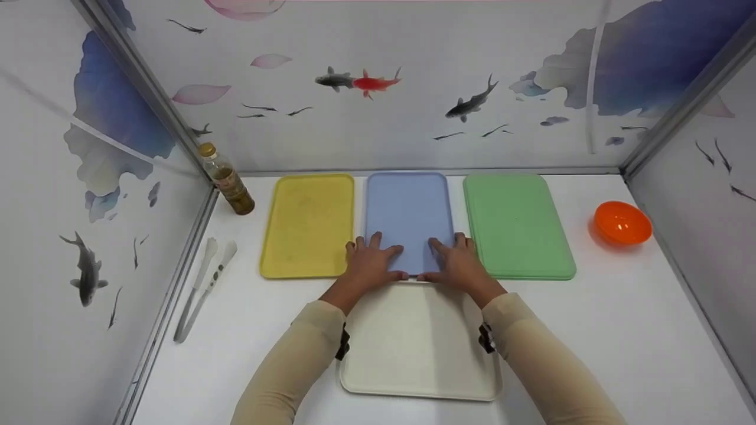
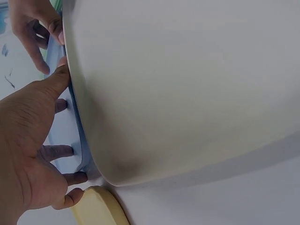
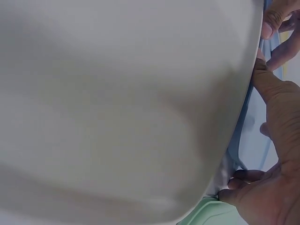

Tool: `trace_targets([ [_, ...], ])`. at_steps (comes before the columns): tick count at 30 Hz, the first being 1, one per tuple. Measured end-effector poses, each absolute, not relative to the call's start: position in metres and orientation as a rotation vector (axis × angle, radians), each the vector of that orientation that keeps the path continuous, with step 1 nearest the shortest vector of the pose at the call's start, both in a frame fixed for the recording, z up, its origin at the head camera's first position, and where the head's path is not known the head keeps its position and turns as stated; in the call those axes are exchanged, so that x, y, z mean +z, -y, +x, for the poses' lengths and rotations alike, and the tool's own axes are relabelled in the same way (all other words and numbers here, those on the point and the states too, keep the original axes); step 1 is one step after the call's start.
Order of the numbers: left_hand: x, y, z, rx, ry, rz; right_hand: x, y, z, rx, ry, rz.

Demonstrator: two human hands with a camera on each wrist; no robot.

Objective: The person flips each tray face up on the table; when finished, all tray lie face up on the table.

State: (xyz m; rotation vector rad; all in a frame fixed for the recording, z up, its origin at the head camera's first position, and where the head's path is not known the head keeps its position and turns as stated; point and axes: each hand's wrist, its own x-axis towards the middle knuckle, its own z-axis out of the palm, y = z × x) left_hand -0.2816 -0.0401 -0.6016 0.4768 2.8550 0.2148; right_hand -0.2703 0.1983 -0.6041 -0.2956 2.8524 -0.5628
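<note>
A blue tray (image 1: 407, 206) lies in the middle of a row, between a yellow tray (image 1: 310, 224) and a green tray (image 1: 520, 224). My left hand (image 1: 369, 262) is spread over its near left corner, fingers on the surface and thumb along the near edge. Mirroring it, my right hand (image 1: 460, 265) covers the near right corner, its thumb close to the other. A cream tray (image 1: 413, 342) lies directly in front, below my wrists. In the left wrist view, the left hand's outer fingers reach close to the yellow tray (image 2: 101, 206); the right hand's outer fingers are beside the green tray (image 3: 211, 213).
At the back left stands a bottle (image 1: 233, 189) of brown liquid with a yellow cap. Metal tongs (image 1: 198, 295) with whitish ends lie along the left side. An orange bowl (image 1: 622, 223) sits at the right. Printed panels (image 1: 378, 136) wall in the table's back and sides.
</note>
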Motion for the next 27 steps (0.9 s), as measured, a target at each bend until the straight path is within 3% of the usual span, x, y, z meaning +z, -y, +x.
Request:
trace_targets([
  [27,-0.591,0.028,-0.278,0.253,-2.801,0.338,-0.604,-0.196,-0.271,-0.525,-2.859,-0.327],
])
